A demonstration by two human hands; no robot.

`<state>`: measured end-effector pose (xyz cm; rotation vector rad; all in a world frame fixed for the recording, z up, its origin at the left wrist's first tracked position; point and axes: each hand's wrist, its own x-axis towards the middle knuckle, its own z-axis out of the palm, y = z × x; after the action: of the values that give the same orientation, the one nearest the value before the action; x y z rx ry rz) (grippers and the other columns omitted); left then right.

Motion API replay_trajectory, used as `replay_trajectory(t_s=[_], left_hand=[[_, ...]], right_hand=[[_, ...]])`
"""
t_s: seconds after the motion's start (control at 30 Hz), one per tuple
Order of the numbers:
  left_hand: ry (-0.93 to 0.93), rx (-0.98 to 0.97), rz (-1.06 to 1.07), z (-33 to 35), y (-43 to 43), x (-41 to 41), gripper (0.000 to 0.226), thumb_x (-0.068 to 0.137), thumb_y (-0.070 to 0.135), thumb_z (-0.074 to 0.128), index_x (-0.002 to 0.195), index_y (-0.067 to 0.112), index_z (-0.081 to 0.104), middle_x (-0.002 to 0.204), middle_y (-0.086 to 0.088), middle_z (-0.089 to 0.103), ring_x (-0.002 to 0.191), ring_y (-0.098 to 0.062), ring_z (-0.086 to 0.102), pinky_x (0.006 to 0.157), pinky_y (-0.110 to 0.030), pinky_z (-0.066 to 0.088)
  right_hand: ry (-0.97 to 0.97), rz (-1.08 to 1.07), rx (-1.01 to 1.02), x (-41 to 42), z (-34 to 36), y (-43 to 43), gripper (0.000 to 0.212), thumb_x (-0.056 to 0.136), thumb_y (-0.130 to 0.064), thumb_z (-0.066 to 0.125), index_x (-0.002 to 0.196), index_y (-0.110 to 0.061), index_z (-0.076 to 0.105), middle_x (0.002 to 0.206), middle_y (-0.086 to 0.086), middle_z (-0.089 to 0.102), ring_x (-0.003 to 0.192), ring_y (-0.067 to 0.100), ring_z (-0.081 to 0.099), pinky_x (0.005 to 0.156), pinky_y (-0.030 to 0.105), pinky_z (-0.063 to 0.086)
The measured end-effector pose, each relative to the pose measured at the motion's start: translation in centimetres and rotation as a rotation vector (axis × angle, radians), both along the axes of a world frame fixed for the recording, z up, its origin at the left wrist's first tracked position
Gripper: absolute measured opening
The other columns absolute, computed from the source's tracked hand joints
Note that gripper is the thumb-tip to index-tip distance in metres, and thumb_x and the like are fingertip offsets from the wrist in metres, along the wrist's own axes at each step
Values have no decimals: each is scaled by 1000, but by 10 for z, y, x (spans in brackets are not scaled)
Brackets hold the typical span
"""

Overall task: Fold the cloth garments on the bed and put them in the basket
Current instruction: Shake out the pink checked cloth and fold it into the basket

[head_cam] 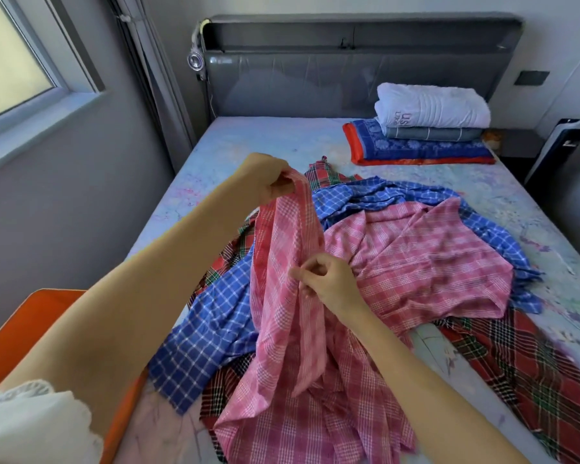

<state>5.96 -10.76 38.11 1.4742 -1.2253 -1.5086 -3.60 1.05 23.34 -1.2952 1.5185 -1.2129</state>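
- Filling the view is a bed with a pale, speckled sheet (275, 139), and a grey padded headboard (349, 82) is standing behind it.
- Thin woven checked garments are lying heaped across the sheet: a pink checked cotton garment (416, 256) is resting on top of a blue-and-white checked one (211, 316) and a red-and-green tartan one (533, 380).
- The left hand (268, 177) is pinching one end of the pink garment and lifting it clear of the heap.
- The right hand (329, 279) is pinching the same edge lower down, nearer the body, with curled fingers.
- Between the two grips the cloth is hanging as a long, soft band running from upper left towards lower right; its loose bulk is lying to the right of both hands.
- Spreading it flat probably means drawing the hands apart along that edge.
- An orange basket (31, 329) is sitting at the lower left, closest to the left arm.
- Folded bedding (429, 125) is stacked by the headboard.
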Motion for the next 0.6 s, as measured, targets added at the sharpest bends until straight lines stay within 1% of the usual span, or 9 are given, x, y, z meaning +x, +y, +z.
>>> replay_trajectory(t_s=[0.03,0.07,0.13,0.2,0.37,0.4,0.5,0.53,0.6], left_hand=[[-2,0,-17,1,0,1,26,93,-4,49,68,1,49,68,-11,52,29,-7,53,37,-20,49],[-4,1,-29,1,1,2,26,93,-5,49,68,1,50,67,-11,52,30,-7,53,38,-20,50],[-10,11,-54,3,6,2,25,93,-5,49,68,2,51,67,-10,53,30,-7,54,40,-20,51],[11,23,-62,3,10,1,25,93,-5,48,69,1,50,68,-11,54,31,-8,55,39,-20,51],[96,112,-29,4,14,-3,24,95,-5,43,71,-3,49,69,-14,54,31,-11,56,36,-20,48],[112,128,-21,4,16,-4,25,95,-6,43,72,-3,49,65,-14,56,30,-12,56,35,-20,48],[170,172,-20,5,25,-10,30,96,-8,37,68,-7,48,40,-13,56,29,-16,55,34,-23,48],[192,181,-18,3,26,-12,31,96,-9,35,68,-8,48,37,-13,55,28,-17,55,34,-24,49],[216,179,-13,-1,26,-16,30,97,-9,32,71,-11,48,41,-15,57,29,-18,55,34,-26,49]], right_hand=[[-7,-10,-19,1,3,-2,26,84,-31,69,78,-7,62,61,8,66,54,21,62,56,32,53],[80,-52,-53,3,4,-5,28,86,-37,65,79,-10,60,62,6,66,55,19,62,57,32,54],[393,-190,-121,6,3,-14,34,87,-44,61,80,-11,58,68,2,64,59,17,60,57,30,50],[575,-308,-130,10,4,-19,37,85,-46,62,80,-10,57,69,0,62,58,16,57,55,28,46],[570,-357,-153,24,2,-28,44,86,-53,51,84,-10,58,67,-1,63,56,17,60,55,33,51],[574,-365,-144,26,2,-29,41,87,-49,51,86,-9,59,67,1,64,57,18,61,56,34,52],[563,-395,-95,29,3,-35,30,89,-35,52,94,-5,58,74,6,67,67,23,64,65,34,52],[539,-406,-83,30,5,-35,29,88,-32,52,98,-5,58,78,7,68,71,24,65,66,31,50],[492,-416,-66,32,10,-35,29,86,-29,55,103,-6,57,84,6,68,77,23,64,66,26,42]])
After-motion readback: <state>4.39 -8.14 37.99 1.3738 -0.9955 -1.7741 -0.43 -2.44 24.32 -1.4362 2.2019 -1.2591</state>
